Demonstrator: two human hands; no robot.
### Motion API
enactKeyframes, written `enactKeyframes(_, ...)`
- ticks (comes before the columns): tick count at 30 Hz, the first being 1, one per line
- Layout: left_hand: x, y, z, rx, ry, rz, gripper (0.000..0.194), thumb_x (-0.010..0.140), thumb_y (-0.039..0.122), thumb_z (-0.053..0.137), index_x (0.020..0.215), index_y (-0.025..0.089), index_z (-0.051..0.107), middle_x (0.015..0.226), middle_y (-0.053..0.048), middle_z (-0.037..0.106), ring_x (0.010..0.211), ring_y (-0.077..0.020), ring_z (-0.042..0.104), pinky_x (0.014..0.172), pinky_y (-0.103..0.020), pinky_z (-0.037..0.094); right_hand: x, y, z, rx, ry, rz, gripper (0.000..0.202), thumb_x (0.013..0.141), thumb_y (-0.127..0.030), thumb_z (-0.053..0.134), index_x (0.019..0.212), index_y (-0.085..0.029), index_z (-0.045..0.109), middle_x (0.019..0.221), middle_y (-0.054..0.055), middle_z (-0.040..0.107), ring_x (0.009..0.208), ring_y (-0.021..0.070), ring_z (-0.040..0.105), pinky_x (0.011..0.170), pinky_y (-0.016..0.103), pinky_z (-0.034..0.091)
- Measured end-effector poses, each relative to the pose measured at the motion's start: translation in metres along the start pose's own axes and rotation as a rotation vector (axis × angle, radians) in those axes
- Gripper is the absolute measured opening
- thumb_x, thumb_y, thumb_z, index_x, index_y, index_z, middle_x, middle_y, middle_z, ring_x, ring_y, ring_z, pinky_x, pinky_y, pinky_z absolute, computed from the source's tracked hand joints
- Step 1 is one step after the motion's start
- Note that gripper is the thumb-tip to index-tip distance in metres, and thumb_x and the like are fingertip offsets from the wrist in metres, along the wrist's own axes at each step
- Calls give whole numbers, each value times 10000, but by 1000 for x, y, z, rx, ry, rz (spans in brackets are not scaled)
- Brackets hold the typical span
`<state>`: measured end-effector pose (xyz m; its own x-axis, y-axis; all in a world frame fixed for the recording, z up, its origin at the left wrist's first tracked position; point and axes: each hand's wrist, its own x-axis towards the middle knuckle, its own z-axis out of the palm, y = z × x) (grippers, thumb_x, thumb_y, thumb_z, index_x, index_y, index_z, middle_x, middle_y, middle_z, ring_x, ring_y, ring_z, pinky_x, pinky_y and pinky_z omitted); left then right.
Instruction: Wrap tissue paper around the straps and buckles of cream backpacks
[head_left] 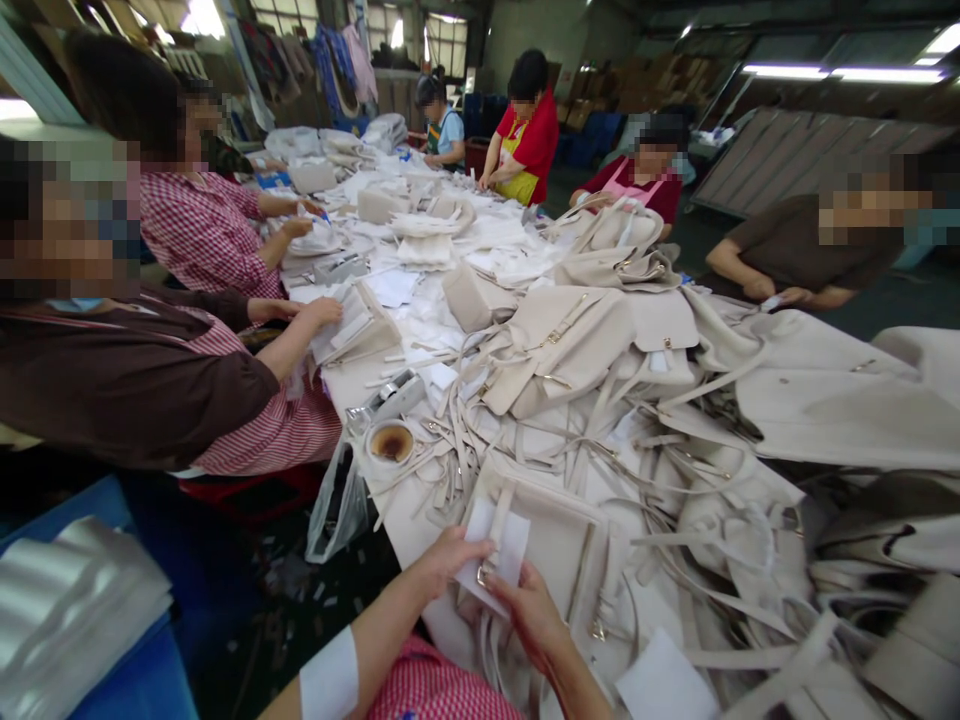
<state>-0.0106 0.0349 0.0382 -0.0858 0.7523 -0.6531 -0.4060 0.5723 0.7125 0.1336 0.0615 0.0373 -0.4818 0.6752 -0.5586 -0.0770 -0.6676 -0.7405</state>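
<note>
A beige handbag lies at the near edge of the table, right in front of me. Over its front is a white sheet, with a beige strap running across it to a small metal buckle. My left hand is closed on the strap and the sheet's left side, thumb on top. From the lower right, my right hand pinches near the buckle, its thumb on the strap end. The fingers under the sheet are hidden. Another buckled strap hangs on the bag's right side.
Beige bags and loose straps pile up ahead and to the right. A bowl of brown liquid stands left of the pile. A clear plastic bag hangs at the table edge. Several people work around the table; a co-worker's hand is at left.
</note>
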Motion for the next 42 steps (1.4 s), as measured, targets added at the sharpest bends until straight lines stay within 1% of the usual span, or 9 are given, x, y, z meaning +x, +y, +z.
enactKeyframes(6, -3, 1, 3, -52, -16, 35, 269, 615, 203, 714, 873, 129, 724, 808, -68, 738, 722, -202, 654, 681, -292, 483, -5, 2, 2, -31, 28, -50, 541, 596, -287, 828, 1098, -165, 664, 1021, 75, 758, 916, 261, 678, 877, 389, 502)
enactKeyframes(10, -5, -2, 4, -57, 18, 46, 232, 620, 187, 696, 839, 116, 724, 764, -69, 730, 685, -201, 644, 664, -298, 475, -7, 1, 1, -96, 8, -76, 492, 641, -382, 821, 1064, -161, 700, 1020, 84, 756, 980, 275, 662, 940, 398, 466)
enactKeyframes(14, -5, -2, 8, -115, 6, 23, 240, 612, 209, 717, 838, 127, 712, 800, -78, 734, 735, -219, 663, 718, -322, 492, -2, -4, -8, 182, -52, 23, 514, 688, -596, 719, 972, -168, 743, 983, 93, 762, 985, 288, 665, 914, 413, 482)
enactKeyframes(18, -2, -4, 12, -275, -13, -39, 326, 534, 210, 767, 840, 138, 680, 798, -71, 718, 762, -241, 663, 734, -362, 505, 6, -1, -11, 363, -55, 99, 434, 611, -523, 798, 856, -168, 760, 859, 78, 771, 884, 281, 691, 844, 397, 517)
enactKeyframes(21, 2, -8, 13, -273, 26, -51, 351, 506, 222, 770, 828, 136, 659, 716, -51, 690, 693, -231, 645, 686, -361, 503, 11, 5, -1, 299, -24, 10, 366, 633, -459, 809, 867, -182, 755, 827, 49, 766, 785, 244, 687, 771, 358, 531)
enactKeyframes(27, 6, -8, 13, -180, 97, 18, 273, 533, 181, 707, 799, 124, 681, 655, -17, 663, 619, -170, 591, 623, -287, 457, 24, 10, 12, 175, 8, -60, 429, 684, -560, 737, 877, -176, 746, 778, 31, 752, 716, 229, 665, 716, 334, 520)
enactKeyframes(33, 0, 1, 13, -35, 113, 106, 224, 572, 130, 662, 790, 126, 714, 638, -14, 662, 640, -178, 588, 597, -273, 430, 33, 11, 11, -48, 169, -140, 441, 645, -586, 736, 782, -169, 694, 692, 2, 704, 681, 206, 627, 654, 290, 492)
enactKeyframes(36, -2, 5, 13, -38, 80, 76, 187, 664, 231, 657, 808, 128, 718, 691, -39, 679, 691, -186, 609, 626, -276, 449, 34, 13, 13, -103, 227, -156, 429, 653, -599, 710, 743, -183, 660, 653, -15, 669, 642, 188, 593, 605, 276, 480)
enactKeyframes(42, 3, -8, 14, -96, 37, 85, 407, 699, 442, 711, 978, 148, 676, 767, -47, 676, 681, -178, 598, 582, -269, 451, 39, 18, 11, -129, 264, -152, 434, 663, -632, 675, 707, -202, 628, 573, -31, 620, 557, 168, 545, 531, 267, 453)
